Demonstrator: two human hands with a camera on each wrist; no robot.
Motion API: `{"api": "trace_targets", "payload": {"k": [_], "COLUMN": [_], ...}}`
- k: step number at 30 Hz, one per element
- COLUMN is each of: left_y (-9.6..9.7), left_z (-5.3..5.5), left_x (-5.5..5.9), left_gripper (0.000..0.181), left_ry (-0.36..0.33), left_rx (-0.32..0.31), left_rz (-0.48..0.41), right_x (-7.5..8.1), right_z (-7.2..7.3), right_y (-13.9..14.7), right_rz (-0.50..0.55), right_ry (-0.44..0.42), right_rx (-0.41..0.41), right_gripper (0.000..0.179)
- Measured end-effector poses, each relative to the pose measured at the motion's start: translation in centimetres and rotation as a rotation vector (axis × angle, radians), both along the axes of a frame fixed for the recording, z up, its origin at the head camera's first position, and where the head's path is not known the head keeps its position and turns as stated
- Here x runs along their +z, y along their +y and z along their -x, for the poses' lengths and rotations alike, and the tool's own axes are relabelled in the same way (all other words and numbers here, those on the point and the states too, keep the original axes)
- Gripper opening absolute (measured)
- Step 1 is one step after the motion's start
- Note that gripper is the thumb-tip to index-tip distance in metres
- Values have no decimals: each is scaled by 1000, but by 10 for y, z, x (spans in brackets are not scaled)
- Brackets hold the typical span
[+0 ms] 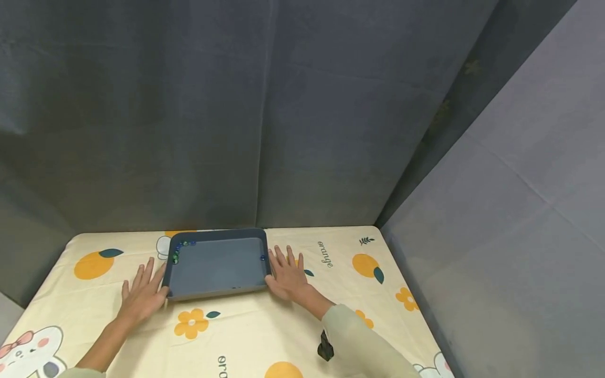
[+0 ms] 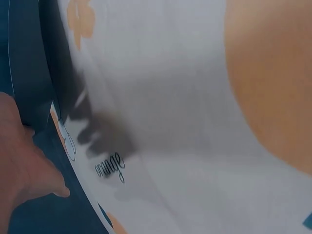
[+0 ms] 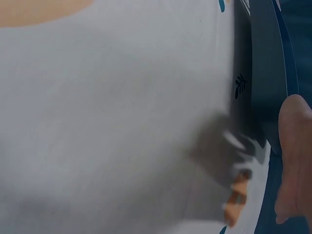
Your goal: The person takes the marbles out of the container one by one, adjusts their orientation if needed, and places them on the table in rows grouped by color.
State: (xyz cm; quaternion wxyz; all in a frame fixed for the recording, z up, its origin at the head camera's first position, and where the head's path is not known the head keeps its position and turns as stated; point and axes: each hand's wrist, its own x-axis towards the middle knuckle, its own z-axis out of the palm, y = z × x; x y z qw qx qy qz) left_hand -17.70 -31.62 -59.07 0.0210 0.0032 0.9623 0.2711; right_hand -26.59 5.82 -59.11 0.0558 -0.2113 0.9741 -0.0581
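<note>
A dark grey-blue rectangular tray [image 1: 222, 265] is between my two hands, over the patterned cloth. Small green and blue beads or marbles [image 1: 176, 257] cluster along its left side and back left corner. A single blue one [image 1: 262, 258] is by the right wall. My left hand [image 1: 144, 294] touches the tray's left side near the front corner, fingers straight and spread. On the opposite side, my right hand [image 1: 287, 278] touches the tray with spread, straight fingers. Each wrist view shows the tray's outer wall beside part of a hand; the beads are out of sight there.
A cream cloth [image 1: 246, 336] printed with oranges, flowers and rabbits covers the table. Grey curtains [image 1: 212, 131] rise behind it, and a paler one [image 1: 510, 236] stands at the right. A small black object [image 1: 325, 347] shows beside the right sleeve.
</note>
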Motion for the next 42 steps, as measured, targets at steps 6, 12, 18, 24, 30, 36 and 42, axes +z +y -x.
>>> {"api": "trace_targets", "payload": {"k": [6,12,18,24,30,36,42], "left_y": [11,22,34,43,56,68,75], "left_z": [-1,-2,0,3,6,10,12], "left_x": [-2,-6,-9,-11,-11,-11,-16], "left_gripper": [63,61,61,62,63,63,65], "left_ry": [3,32,47,51,62,71,59], "left_rx": [0,-6,-10,-17,-14,-23,-24], "left_rz": [-3,30,48,38,68,101,115], "right_x": [-5,-12,-15,-15,-16,-20,-25], "right_z": [-2,-5,-6,-6,-9,-11,-11], "right_y": [12,25,37,47,58,68,76], "right_rz": [21,22,30,31,32,27,5], "right_ry": [21,52,76,57,50,43,41], "right_rx": [5,5,0,-10,-11,-34,-41], "right_gripper": [70,69,69,69,68,68,68]}}
